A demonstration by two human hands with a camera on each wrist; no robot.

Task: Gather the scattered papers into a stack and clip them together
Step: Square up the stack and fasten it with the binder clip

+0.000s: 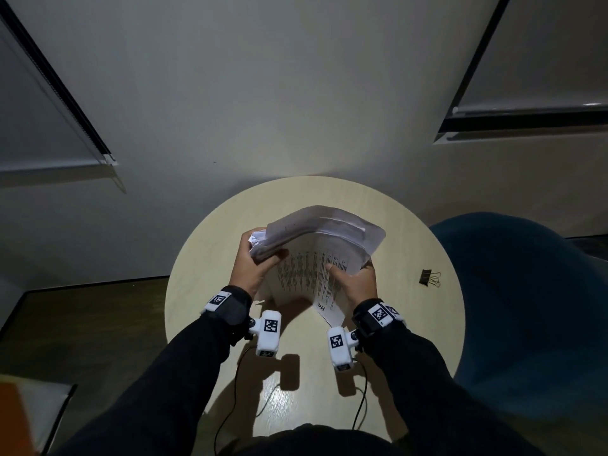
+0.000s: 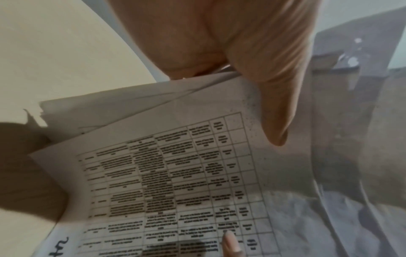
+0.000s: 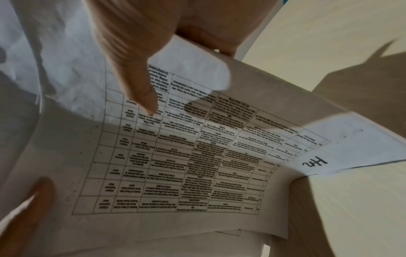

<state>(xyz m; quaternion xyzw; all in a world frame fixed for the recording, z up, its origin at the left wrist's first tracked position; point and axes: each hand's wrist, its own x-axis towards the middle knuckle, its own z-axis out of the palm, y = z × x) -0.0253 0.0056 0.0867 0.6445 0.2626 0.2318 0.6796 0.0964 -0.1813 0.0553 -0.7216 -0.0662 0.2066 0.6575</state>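
We hold the papers (image 1: 316,255), a bowed, creased sheaf with a printed grid, left hand (image 1: 253,268) and right hand (image 1: 357,281) both clamped on them; clip (image 1: 429,278) at three o'clock on the table (image 1: 204,291)

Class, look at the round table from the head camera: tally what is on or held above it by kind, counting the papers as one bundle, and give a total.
Bundle of papers: 1
Binder clip: 1
Hands holding the bundle, left hand, right hand: 2
Total: 4

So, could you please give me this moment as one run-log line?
papers: gathered, held above table | left hand: grips papers | right hand: grips papers | clip: on table, untouched
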